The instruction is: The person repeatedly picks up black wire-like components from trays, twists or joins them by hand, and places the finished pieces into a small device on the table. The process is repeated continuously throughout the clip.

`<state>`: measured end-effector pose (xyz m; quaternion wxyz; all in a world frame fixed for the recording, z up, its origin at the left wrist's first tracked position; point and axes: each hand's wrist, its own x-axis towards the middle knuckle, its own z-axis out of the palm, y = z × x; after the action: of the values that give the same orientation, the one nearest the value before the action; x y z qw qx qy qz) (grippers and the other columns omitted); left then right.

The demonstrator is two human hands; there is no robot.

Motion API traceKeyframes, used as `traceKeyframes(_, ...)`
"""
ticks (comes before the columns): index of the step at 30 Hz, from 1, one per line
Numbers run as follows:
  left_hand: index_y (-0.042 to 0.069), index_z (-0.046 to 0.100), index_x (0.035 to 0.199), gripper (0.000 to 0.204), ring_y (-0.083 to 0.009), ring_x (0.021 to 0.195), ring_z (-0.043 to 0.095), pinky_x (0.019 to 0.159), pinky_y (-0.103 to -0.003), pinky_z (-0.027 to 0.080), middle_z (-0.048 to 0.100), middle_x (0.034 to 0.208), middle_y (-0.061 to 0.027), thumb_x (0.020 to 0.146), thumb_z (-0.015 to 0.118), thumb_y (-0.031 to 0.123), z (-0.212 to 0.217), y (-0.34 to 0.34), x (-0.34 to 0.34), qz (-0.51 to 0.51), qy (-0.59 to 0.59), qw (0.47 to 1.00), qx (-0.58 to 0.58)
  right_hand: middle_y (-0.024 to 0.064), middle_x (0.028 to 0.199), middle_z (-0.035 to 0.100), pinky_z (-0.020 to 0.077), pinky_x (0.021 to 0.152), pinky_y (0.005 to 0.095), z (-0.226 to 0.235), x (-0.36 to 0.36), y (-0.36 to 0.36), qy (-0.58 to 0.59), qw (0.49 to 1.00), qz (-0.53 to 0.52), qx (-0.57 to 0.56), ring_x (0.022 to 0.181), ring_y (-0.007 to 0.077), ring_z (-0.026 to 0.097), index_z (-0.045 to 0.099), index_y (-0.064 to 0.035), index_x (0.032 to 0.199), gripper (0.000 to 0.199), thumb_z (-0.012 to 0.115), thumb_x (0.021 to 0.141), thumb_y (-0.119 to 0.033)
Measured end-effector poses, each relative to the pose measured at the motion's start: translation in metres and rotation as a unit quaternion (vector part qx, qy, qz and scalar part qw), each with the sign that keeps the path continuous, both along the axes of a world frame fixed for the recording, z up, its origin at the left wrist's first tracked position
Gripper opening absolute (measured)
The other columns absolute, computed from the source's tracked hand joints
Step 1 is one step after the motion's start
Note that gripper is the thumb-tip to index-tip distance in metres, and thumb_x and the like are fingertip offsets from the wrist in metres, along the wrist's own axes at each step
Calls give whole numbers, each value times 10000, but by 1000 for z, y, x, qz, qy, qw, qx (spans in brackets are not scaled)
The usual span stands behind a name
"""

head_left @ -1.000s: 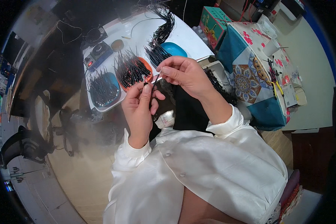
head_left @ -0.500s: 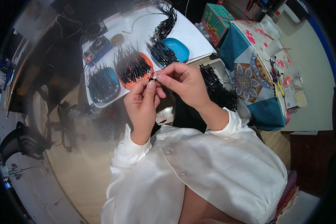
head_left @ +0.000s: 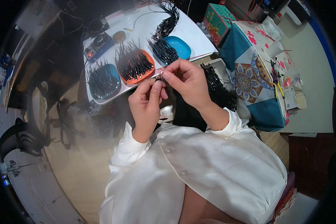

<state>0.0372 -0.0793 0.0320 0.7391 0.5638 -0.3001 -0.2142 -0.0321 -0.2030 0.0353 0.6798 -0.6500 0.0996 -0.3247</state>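
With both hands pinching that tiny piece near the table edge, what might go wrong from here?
1. The small piece is pinched only by fingertips of the left hand and right hand, above the gap before the white table; it might slip and fall to the lap or floor.
2. The orange tray of thin black wires sits close to the hands at the table edge; a knock may spill it.
3. The wire ends stick up and could prick a finger.
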Motion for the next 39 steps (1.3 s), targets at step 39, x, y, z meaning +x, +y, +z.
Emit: traceKeyframes(39,-75,633,887,174,-59,570,430,503,-189,301,586,739,-42,937,574,81,-4,8,0,-171,181,965,-83,-22,828,553,433,588,171,-12,-15,-5,17,917,244,314,676,38,532,545,-44,977,142,591,934,-171)
